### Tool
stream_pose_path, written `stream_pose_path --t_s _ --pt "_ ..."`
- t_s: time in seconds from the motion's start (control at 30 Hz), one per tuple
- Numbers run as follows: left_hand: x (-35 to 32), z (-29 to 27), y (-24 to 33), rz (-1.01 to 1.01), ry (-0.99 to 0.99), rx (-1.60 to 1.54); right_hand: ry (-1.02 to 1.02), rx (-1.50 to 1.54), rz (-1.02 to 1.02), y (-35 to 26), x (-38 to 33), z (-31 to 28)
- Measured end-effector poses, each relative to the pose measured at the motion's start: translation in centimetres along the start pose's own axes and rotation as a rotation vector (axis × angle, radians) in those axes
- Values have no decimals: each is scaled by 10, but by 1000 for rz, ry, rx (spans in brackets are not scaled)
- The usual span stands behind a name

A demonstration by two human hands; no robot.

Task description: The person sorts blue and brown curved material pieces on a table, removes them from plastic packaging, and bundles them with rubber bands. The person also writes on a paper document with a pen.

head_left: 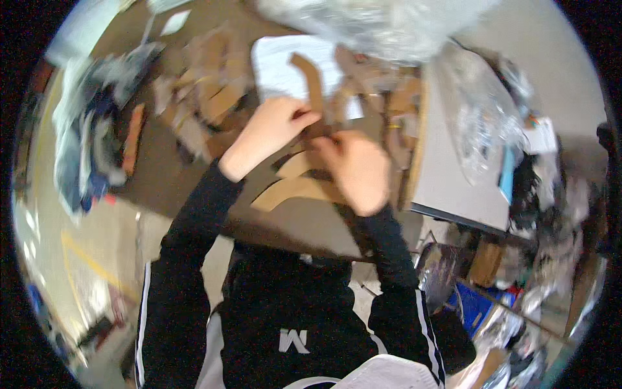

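My left hand (275,126) is closed in a pinch at the lower end of a curved brown strip (308,74), which reaches away from me over a white sheet (269,61). Just to its right, my right hand (359,168) is blurred, its fingers curled in toward the left fingertips; whatever lies between them is hidden. Under and beside the right hand, a wide curved tan piece (285,193) and a smaller tan piece (295,165) rest on the brown table (285,227). The material of these pieces cannot be made out.
Many loose tan pieces (223,100) are heaped at the left of the table, with more pieces (402,107) at the right. Clear plastic wrapping (382,26) covers the far side. A grey-white tabletop (453,181) adjoins on the right, and a bundle in plastic (97,129) stands far left.
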State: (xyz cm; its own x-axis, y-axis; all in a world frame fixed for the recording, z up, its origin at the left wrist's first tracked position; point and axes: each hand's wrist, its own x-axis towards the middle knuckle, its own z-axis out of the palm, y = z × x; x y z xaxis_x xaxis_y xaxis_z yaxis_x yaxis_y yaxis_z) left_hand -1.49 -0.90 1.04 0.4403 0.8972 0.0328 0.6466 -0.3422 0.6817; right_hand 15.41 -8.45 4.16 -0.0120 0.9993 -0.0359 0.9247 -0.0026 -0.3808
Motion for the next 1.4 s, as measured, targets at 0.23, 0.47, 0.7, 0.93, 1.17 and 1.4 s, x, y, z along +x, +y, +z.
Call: stream_pose_path --t_s 0.23,0.47,0.7,0.93,1.17,1.4 --pt "-13 -4 -7 -77 27 -367 288 131 -143 -16 11 46" --pt "-2 -20 22 -118 123 -755 450 581 -337 -10 15 15" --pt "4 -28 -7 -210 338 -869 247 619 -325 6 16 34" --pt "5 -34 -35 -271 406 -1198 350 614 -411 6 17 24" --pt "-9 -14 29 -232 178 -899 442 673 -346 -1 12 4" --pt "-8 2 27 -131 152 -934 423 762 -169 2 14 8"
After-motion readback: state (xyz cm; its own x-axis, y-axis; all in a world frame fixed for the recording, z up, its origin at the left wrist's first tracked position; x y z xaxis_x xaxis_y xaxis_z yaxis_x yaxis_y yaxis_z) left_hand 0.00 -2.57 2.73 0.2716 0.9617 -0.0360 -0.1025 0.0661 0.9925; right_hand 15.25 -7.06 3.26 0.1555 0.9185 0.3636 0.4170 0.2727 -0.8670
